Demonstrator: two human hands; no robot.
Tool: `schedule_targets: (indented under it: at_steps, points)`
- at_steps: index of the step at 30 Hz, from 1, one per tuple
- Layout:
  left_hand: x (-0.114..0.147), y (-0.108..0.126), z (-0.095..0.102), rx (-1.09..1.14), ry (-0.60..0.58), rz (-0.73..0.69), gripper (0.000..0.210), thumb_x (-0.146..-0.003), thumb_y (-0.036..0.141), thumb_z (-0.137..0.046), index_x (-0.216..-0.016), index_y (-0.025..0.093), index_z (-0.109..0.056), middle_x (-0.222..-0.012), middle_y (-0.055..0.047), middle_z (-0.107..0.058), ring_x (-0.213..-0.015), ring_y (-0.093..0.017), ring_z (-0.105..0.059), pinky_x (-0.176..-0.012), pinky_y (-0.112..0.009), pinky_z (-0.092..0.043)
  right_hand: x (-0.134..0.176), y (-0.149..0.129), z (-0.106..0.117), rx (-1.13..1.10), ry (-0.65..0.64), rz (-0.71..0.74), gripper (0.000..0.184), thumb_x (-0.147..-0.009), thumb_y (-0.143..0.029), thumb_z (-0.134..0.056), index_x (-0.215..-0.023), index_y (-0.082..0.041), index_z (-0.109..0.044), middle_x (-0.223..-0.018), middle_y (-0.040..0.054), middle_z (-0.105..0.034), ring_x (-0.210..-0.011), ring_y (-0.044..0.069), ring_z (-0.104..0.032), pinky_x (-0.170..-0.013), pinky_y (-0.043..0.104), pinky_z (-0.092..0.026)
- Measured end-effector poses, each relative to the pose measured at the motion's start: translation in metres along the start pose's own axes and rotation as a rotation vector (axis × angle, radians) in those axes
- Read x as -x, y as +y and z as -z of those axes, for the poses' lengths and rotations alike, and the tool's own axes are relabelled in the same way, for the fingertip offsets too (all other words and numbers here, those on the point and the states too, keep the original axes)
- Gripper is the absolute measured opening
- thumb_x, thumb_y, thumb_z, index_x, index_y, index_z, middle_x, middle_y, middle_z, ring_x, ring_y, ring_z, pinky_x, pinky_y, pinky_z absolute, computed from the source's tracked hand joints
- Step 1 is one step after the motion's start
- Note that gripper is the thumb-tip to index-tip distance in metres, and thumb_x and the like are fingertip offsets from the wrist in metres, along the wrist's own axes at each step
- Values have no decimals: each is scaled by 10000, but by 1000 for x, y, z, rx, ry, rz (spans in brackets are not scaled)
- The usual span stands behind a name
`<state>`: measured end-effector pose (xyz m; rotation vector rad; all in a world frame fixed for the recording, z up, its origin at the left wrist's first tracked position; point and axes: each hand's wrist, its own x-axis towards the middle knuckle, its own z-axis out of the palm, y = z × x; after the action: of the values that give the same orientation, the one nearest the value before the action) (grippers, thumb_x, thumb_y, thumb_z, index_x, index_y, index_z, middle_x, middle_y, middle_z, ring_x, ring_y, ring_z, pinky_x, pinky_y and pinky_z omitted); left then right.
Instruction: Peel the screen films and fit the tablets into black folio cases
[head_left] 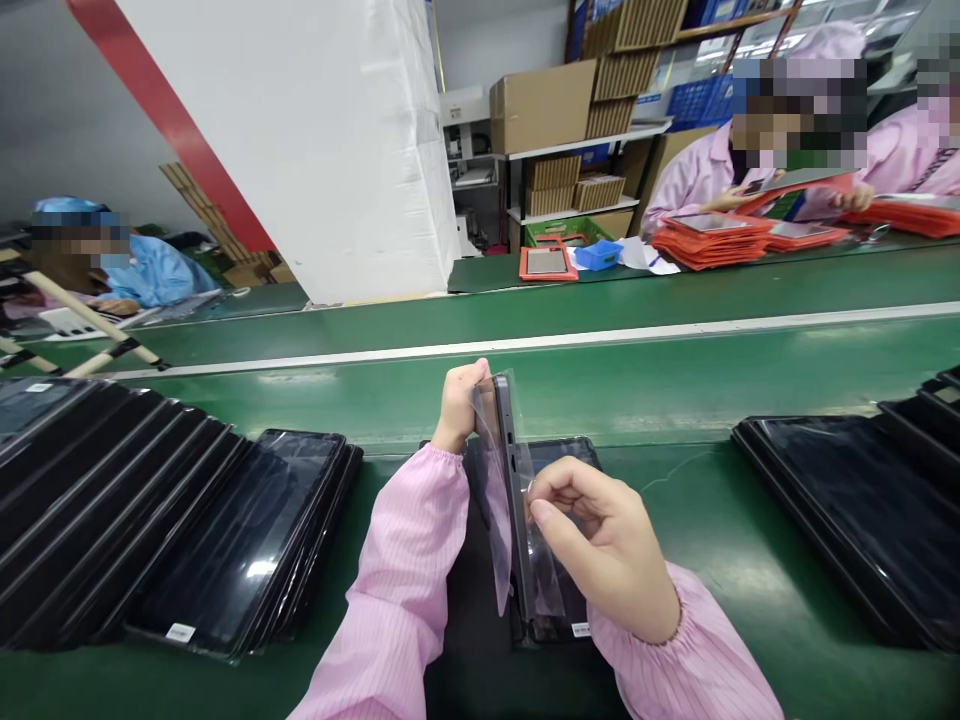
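My left hand (456, 412) grips a dark tablet (513, 500) by its far end and holds it on edge, its narrow side with ports facing up. Thin clear plastic (551, 585) hangs loose along both faces of the tablet; whether it is a bag or separate sheets I cannot tell. Thumb and index finger of my right hand (611, 545) are pinched on the plastic at the tablet's right side. Beneath, another tablet (574, 455) with a small white label lies flat on a black surface, partly hidden by my hands.
Overlapping stacked tablets (232, 540) lie at the left, and another stack (847, 520) at the right. Beyond the green bench (675, 385) runs a pale rail (630, 330). Across it, co-workers in pink sit by piled orange-framed pieces (712, 240); a person in blue (161, 270) works far left.
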<state>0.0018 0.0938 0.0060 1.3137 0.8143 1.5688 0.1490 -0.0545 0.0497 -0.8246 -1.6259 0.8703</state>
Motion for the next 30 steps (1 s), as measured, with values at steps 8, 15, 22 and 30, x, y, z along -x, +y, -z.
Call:
schedule_targets:
  at_steps: [8,15,22,30]
  points:
    - [3,2,4,-29,-33,-31,635,-778,683,-589,-402,211,-393,-389,37,-325,-404,-86,-267,-466,-309,-175,0,0,2,-12,-91,-40,136,-774,-93,-478,-701,-194,-532,-629,-28,-623,-555,88,-581,-527,166,-463]
    - [15,14,3,-71,-51,-54,580,-812,581,-561,-393,208,-414,-399,27,-328,-426,-98,-281,-490,-306,-192,6,-6,4,6,-222,15,55,-776,-152,-500,-748,-200,-501,-656,-27,-554,-594,109,-527,-578,221,-441]
    - [34,10,3,-86,238,-104,421,-847,409,-518,-480,206,-495,-535,-2,-466,-557,-135,-421,-572,-280,-323,15,-10,-3,240,-236,-110,220,-778,-187,-551,-790,-241,-338,-564,-95,-381,-472,96,-385,-474,233,-316]
    - [38,-10,5,117,525,374,316,-888,413,-522,-670,185,-526,-621,5,-501,-528,-120,-474,-521,-241,-372,22,-19,-7,399,-233,20,237,-773,-168,-504,-739,-249,-284,-542,-86,-410,-426,95,-405,-432,224,-303]
